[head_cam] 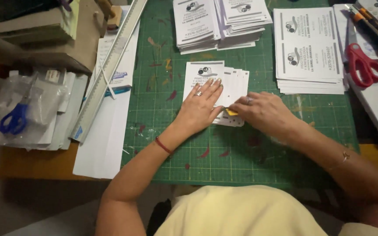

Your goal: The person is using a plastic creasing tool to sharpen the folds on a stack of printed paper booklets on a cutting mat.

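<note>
Left hand [200, 107]: flat and open, fingers spread slightly, palm down on a small stack of white printed cards [206, 76]. It presses, does not grip. Ring on one finger; red cord bracelet [163, 145] at the wrist.

Right hand [263, 111]: curled, fingertips closed on a small yellow object [231, 112] at the stack's right edge, just beside the left hand's fingertips. What the yellow object is cannot be told; most of it is hidden under the fingers. Thin bracelet [342, 158] on this wrist.

Card stack: lies near the middle of the green cutting mat [241, 153], fanned a little toward the right. Long axis runs away from the person, print toward the far end. Lower part is covered by both hands.

Outward: two taller piles of the same cards [219, 22] at the mat's far edge; a pile of uncut printed sheets [309, 48] to the right. Red scissors [364, 65] and an orange utility knife [375, 30] lie further right. A long metal ruler [110, 65] lies diagonally left of the mat, and blue scissors [14, 119] in a clear bag at far left.
</note>
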